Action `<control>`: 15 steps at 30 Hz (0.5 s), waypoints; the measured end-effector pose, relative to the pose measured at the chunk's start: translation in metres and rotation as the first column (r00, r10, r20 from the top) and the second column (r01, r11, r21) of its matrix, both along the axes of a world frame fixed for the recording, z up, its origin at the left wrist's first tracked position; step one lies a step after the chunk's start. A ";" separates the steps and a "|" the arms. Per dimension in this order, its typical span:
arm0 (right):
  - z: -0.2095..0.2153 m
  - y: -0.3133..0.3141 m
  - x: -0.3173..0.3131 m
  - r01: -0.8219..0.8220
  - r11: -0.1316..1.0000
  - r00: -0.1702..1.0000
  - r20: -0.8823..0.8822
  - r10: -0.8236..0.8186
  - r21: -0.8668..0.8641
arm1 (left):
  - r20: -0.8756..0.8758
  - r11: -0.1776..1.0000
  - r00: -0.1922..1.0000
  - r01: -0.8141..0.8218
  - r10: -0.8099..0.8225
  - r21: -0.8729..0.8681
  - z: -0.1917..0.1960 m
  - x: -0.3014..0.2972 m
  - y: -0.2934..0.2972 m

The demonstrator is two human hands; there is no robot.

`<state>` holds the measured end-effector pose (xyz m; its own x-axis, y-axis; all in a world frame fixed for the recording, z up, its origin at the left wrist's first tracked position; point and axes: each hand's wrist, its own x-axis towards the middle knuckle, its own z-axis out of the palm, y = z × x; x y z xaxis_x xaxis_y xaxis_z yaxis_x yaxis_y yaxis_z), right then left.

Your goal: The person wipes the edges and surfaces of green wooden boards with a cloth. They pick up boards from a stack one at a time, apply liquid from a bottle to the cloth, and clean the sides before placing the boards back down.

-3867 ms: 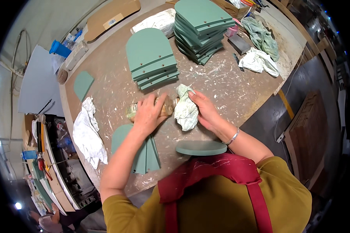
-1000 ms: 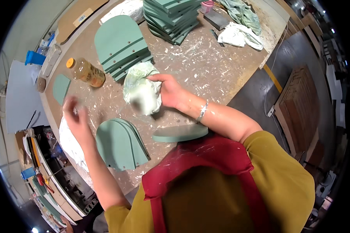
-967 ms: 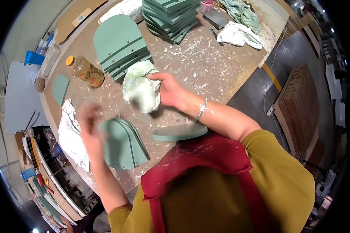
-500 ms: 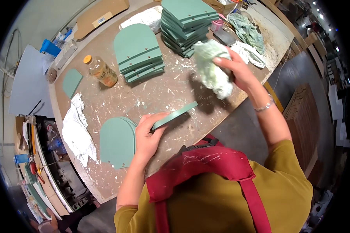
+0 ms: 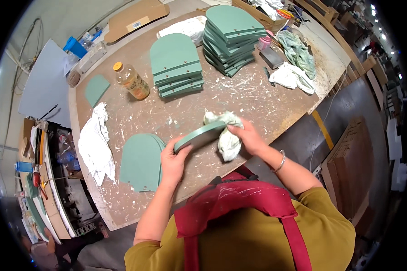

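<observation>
a person in a mustard shirt and red apron straps stands at a paint-flecked brown counter, seen from above. the left hand is closed around the near end of a green arched panel, holding it on edge, tilted up off the counter, with its rounded rim facing the person. the right hand, with a bracelet on its wrist, grips a crumpled pale green rag and presses it against the far end of the panel's edge; the rag bunches over and below the panel there.

just left of the left hand, flat on the counter, lies a small fanned pile of green arched panels. further left is a crumpled white cloth. toward the back of the counter stands a plastic bottle of amber liquid with an orange cap, and beside it a short stack of green panels. a taller stack of green panels sits to the right of that. a single small green panel lies at the far left edge. more rags, a greenish rag and a white rag, lie near the right corner. a flat piece of cardboard rests at the back.
</observation>
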<state>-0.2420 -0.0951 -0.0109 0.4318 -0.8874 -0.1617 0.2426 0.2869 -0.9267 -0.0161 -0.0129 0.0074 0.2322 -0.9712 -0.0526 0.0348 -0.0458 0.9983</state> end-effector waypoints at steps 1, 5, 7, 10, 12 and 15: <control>-0.012 0.006 0.006 0.034 0.987 0.997 0.059 -0.043 0.155 | -0.113 1.000 0.993 -0.012 0.015 0.028 -0.003 0.004 0.002; -0.019 -0.007 0.009 -0.046 0.977 0.997 0.064 0.033 0.208 | -0.360 1.000 0.933 -0.022 0.020 -0.001 -0.005 0.022 -0.005; 0.007 -0.020 0.006 -0.008 0.998 1.000 0.019 0.007 0.070 | -0.515 1.000 0.857 -0.005 -0.009 -0.026 -0.001 0.032 -0.010; 0.061 -0.028 -0.003 0.052 0.996 0.996 0.073 -0.047 -0.071 | -0.677 0.993 0.732 0.000 -0.082 -0.120 -0.009 0.052 -0.018; 0.091 -0.031 -0.009 0.051 0.972 0.998 0.038 -0.043 -0.230 | -0.761 0.993 0.644 -0.027 -0.074 -0.118 -0.013 0.063 -0.020; 0.135 -0.024 -0.009 -0.123 0.602 0.957 -0.255 -0.138 -0.789 | -0.761 0.998 0.645 0.038 -0.064 -0.052 -0.009 0.061 -0.030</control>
